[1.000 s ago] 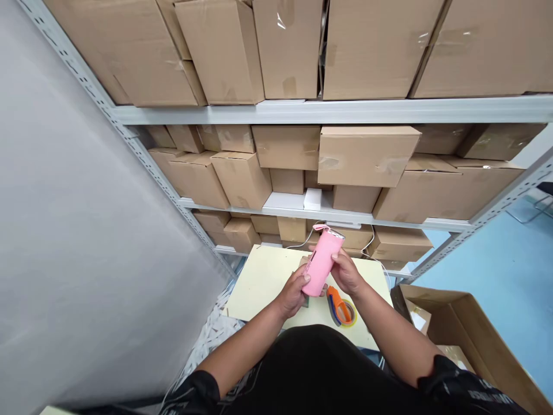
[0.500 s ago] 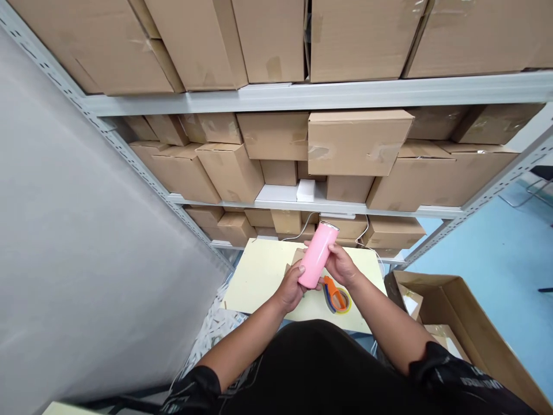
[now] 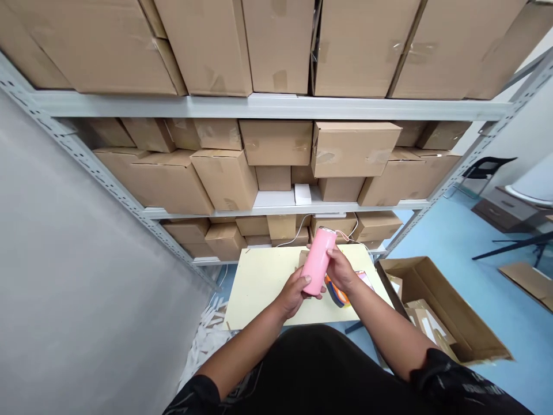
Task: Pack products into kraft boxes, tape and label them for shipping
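Pink bottle point(image 3: 318, 262) left of open carton point(image 3: 469, 314) with smaller boxes point(image 3: 436, 320) inside

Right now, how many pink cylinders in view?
1: the pink cylinder is held tilted between the left hand and right hand, above the pale table. Any inside the cardboard boxes would be hidden.

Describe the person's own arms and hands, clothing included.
Both the left hand and the right hand are bare: no gloves show, and no watch or band on either wrist. The forearms are uncovered too. The left sleeve and right sleeve are short and black, with pale markings; those on the right resemble lettering, too blurred to read.
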`<state>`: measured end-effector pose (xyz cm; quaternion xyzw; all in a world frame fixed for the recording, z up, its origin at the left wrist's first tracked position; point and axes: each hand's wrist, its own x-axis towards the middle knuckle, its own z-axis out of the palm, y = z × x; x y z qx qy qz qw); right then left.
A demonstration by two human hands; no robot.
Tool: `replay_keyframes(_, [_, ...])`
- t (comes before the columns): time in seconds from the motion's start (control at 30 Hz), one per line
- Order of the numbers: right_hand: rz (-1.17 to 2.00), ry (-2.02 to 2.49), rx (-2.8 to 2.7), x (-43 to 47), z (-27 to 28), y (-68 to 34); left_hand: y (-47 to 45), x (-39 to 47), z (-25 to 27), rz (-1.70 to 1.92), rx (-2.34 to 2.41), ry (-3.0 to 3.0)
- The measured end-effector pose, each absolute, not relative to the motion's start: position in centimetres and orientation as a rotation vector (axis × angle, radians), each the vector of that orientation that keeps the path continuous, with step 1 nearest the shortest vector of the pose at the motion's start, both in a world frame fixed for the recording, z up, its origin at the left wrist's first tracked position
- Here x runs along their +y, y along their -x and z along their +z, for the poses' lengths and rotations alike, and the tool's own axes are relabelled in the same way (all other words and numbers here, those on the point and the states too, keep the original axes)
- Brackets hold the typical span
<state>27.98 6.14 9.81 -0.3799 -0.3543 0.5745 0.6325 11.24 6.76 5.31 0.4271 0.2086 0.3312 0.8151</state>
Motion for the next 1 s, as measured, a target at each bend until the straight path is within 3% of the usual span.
replay_keyframes(0.3, [0.939, 1.033, -0.707, 5.5, 10.5, -24.5, -8.6, 7.4, 4.7, 0.723, 0.390, -0.986])
replay_keyframes(0.53, [1.197, 0.981, -0.712, 4.7, 10.5, -23.8, -7.7, 7.5, 4.9, 0.598, 0.356, -0.839])
replay_keyframes(0.8, [0.943, 1.045, -0.731, 4.7, 11.6, -22.6, -7.8, 7.4, 4.5, 0.688, 0.385, -0.994])
replay_keyframes(1.0, [1.246, 0.959, -0.727, 4.3, 11.0, -23.2, -7.6, 7.4, 4.6, 0.550, 0.309, -0.833])
